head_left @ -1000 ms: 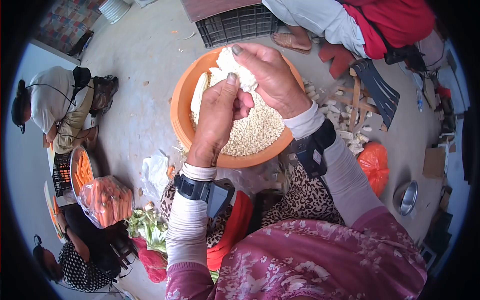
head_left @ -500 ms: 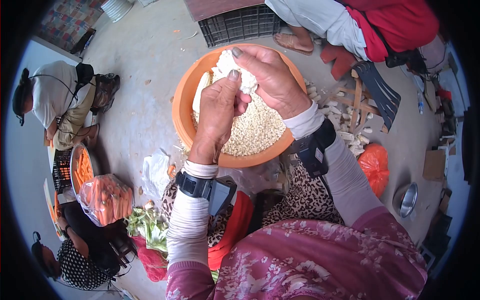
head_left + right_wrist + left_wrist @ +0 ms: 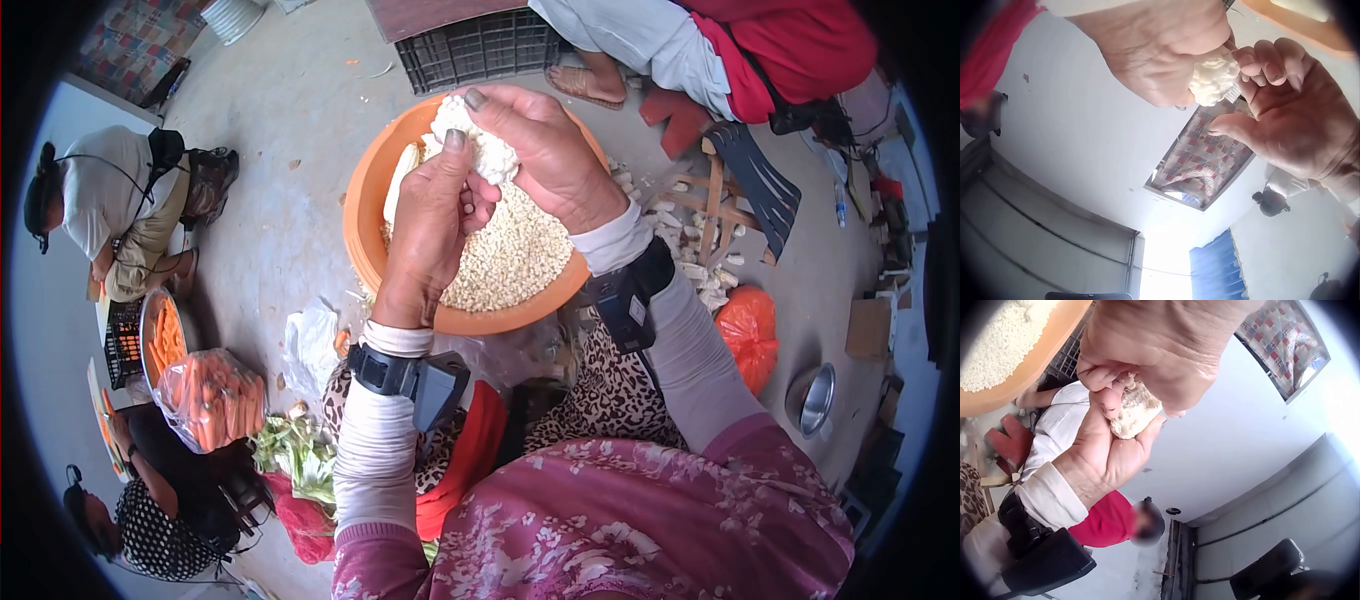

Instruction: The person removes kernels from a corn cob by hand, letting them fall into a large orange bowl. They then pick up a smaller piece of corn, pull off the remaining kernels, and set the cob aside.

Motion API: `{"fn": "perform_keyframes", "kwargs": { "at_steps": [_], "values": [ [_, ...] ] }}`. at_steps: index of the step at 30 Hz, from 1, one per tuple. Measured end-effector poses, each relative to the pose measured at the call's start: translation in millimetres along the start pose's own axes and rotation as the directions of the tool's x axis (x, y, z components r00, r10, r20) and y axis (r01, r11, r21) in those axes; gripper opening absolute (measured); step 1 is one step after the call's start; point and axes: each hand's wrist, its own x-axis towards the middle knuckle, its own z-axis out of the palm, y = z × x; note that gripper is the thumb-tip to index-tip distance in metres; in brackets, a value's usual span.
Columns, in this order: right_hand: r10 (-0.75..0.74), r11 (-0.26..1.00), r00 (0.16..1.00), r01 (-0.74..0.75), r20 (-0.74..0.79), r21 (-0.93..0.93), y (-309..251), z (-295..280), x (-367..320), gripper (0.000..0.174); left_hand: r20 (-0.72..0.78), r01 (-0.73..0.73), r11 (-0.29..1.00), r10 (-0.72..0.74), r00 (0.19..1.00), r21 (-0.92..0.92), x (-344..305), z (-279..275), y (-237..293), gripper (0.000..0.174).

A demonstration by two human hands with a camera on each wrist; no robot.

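Observation:
A piece of white corn cob (image 3: pixel 494 157) with kernels on it is up over the orange basin (image 3: pixel 362 235). The right hand (image 3: pixel 555 155) grips it, thumb on top. Close against its left side is the left hand (image 3: pixel 430 225), with curled fingers at the cob. In the right wrist view the left hand (image 3: pixel 1304 119) has its fingers bent at the cob's edge (image 3: pixel 1213 81), its thumb lower and apart. The left wrist view shows a bare, rough side of the cob (image 3: pixel 1137 415) between both hands. Loose kernels (image 3: pixel 510 255) fill much of the basin.
A whole cob (image 3: pixel 400 180) leans inside the basin's left side. Stripped cobs (image 3: pixel 690 250) lie on the floor by a wooden stool (image 3: pixel 715 205). A black crate (image 3: pixel 475 50) stands beyond. Bagged carrots (image 3: pixel 212 400) are at left; several people sit around.
The left thumb has shifted slightly up and left, and more of the cob shows between the hands. The right hand still holds the cob in nearly the same place.

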Motion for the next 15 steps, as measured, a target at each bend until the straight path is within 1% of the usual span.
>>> {"fn": "perform_keyframes", "kwargs": {
  "at_steps": [1, 3, 4, 6, 7, 9, 10, 12, 13, 15],
  "values": [
    [0.000, 1.000, 1.000, 0.000, 0.001, 0.000, 0.6, 1.3, -0.3, 0.026, -0.001, 0.000, 1.000, 0.000, 1.000, 0.000, -0.4, 0.9, -0.1, 0.038],
    [-0.015, 0.999, 0.999, 0.014, -0.030, -0.045, 1.3, 3.1, -0.6, 0.025, -0.070, -0.030, 0.999, 0.032, 0.997, 0.019, -1.1, 4.2, -0.2, 0.034],
    [-0.015, 0.999, 0.999, 0.014, -0.031, -0.045, 1.2, 3.1, -0.8, 0.025, -0.070, -0.030, 0.999, 0.031, 0.997, 0.020, -0.5, 3.4, -1.2, 0.034],
    [-0.012, 1.000, 0.999, 0.011, -0.033, -0.025, 0.8, 2.8, -1.1, 0.025, -0.037, -0.075, 0.997, 0.076, 0.996, 0.033, 1.3, 0.7, -3.9, 0.029],
    [-0.012, 1.000, 0.999, 0.011, -0.033, -0.025, 1.3, 2.6, -0.9, 0.025, -0.037, -0.075, 0.997, 0.076, 0.996, 0.033, 1.3, 0.0, -3.8, 0.029],
    [-0.018, 1.000, 0.999, 0.018, -0.050, 0.011, 3.3, 1.3, -0.4, 0.026, -0.010, -0.089, 0.990, 0.091, 0.996, 0.108, 1.1, -1.0, -3.8, 0.025],
    [-0.018, 1.000, 0.999, 0.019, -0.051, 0.011, 4.3, 0.1, -0.1, 0.026, -0.009, -0.089, 0.990, 0.090, 0.996, 0.108, 0.7, -0.5, -3.7, 0.025],
    [0.007, 0.995, 0.999, -0.003, -0.050, 0.096, 5.3, -2.1, 0.9, 0.026, 0.002, -0.114, 0.985, 0.115, 0.993, 0.133, -0.4, 0.7, -3.3, 0.024],
    [0.007, 0.995, 0.999, -0.002, -0.050, 0.096, 4.8, -2.9, 1.0, 0.026, 0.003, -0.114, 0.984, 0.115, 0.993, 0.133, -0.6, 0.2, -3.6, 0.024],
    [0.035, 0.992, 0.999, -0.032, -0.022, 0.119, 3.0, -4.7, 0.8, 0.027, 0.055, -0.121, 0.985, 0.115, 0.992, 0.126, -0.6, -1.6, -4.2, 0.022]
  ]
}}
